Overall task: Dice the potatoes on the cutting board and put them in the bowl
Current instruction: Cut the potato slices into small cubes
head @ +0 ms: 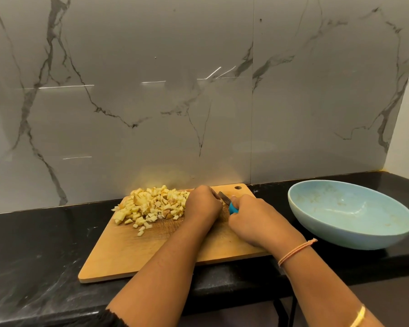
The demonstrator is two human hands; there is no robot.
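Observation:
A wooden cutting board [132, 253] lies on the black counter. A heap of diced potato [151, 206] covers its far left part. My right hand [257, 223] grips a knife with a blue handle [233, 208]; its blade points toward the wall between both hands. My left hand [203, 204] sits curled on the board just left of the blade, and what lies under its fingers is hidden. A light blue bowl [316, 208] stands to the right of the board, with no potato pieces inside.
A grey marble wall [198, 90] rises right behind the board. The black counter [33, 244] stretches to the left. Its front edge runs close under my forearms.

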